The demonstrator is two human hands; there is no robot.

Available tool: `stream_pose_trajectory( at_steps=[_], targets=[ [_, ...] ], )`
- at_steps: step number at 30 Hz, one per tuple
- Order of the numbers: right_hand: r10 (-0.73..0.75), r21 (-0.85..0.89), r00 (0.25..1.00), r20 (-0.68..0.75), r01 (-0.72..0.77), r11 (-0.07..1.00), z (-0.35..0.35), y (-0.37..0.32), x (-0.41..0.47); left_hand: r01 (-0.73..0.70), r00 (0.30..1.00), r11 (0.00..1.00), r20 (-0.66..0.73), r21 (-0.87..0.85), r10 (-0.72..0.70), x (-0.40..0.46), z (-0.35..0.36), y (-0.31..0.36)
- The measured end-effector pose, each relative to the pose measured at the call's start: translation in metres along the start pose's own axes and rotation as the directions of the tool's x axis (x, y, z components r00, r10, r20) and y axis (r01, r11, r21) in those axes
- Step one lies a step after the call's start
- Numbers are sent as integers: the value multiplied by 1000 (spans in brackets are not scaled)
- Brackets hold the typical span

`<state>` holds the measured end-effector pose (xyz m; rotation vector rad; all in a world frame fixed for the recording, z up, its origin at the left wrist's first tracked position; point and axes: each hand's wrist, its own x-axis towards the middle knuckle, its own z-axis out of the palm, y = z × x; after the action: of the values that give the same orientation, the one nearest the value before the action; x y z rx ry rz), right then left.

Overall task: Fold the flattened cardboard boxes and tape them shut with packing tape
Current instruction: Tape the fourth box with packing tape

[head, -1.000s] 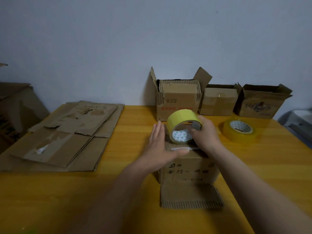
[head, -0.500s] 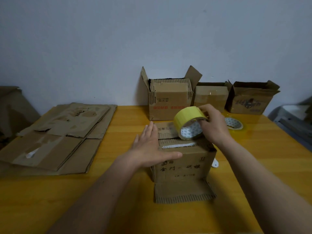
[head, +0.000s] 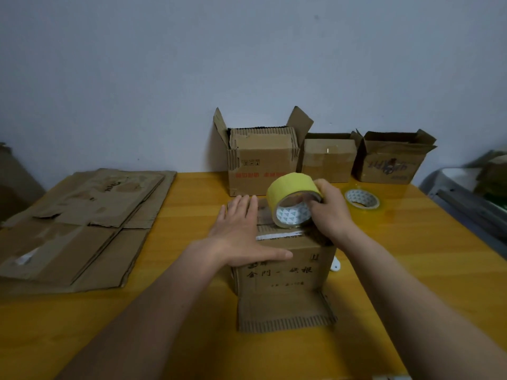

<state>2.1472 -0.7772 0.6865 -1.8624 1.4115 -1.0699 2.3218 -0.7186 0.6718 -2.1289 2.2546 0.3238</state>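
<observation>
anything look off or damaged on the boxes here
The box being taped has a ragged flap splayed out on the table, corrugation showing. An old white label strip clings to its top. Nothing is spilled.

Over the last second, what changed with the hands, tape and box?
The right hand tilted the yellow tape roll and lowered it to the box top, never letting go. The left hand stayed flat on the box. The spare roll and flat cardboard look untouched.
</observation>
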Motion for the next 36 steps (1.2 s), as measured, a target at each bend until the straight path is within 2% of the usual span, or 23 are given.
stream_pose_trajectory(
  at_steps=[7, 13, 16, 24, 28, 31, 34, 36],
  targets=[
    [-59, -13, 981, -185, 57, 998, -43, -3, 8, -11, 1000, 999, 5, -41, 12, -4, -2, 2],
    [-153, -248, 979, -137, 116, 962, -58, 0, 10, -2, 1000, 1000, 16, -30, 2, -5, -3, 2],
    [-147, -373, 981, -124, 92, 923, -69, 8, 13, 4, 1000, 1000, 27, -11, -4, -5, -2, 1],
    [-104, -487, 994, -19, 81, 870, -57, 42, 11, 25, 998, 999, 61, 29, -27, -5, -3, 4],
    [-39, -432, 999, -31, 22, 902, -47, 57, 10, 21, 997, 1000, 75, 15, -22, -3, -4, 4],
    [6, -365, 999, 54, 14, 931, -45, 63, 5, -41, 992, 999, 118, -29, 44, -3, -9, -4],
    [74, -157, 957, 279, -31, 987, -49, 49, -13, -74, 983, 996, 165, -46, 81, -6, -24, -27],
    [157, 58, 864, 479, -209, 976, -53, 31, -28, -25, 980, 1000, 200, 4, 23, -12, -35, -37]
  ],
)
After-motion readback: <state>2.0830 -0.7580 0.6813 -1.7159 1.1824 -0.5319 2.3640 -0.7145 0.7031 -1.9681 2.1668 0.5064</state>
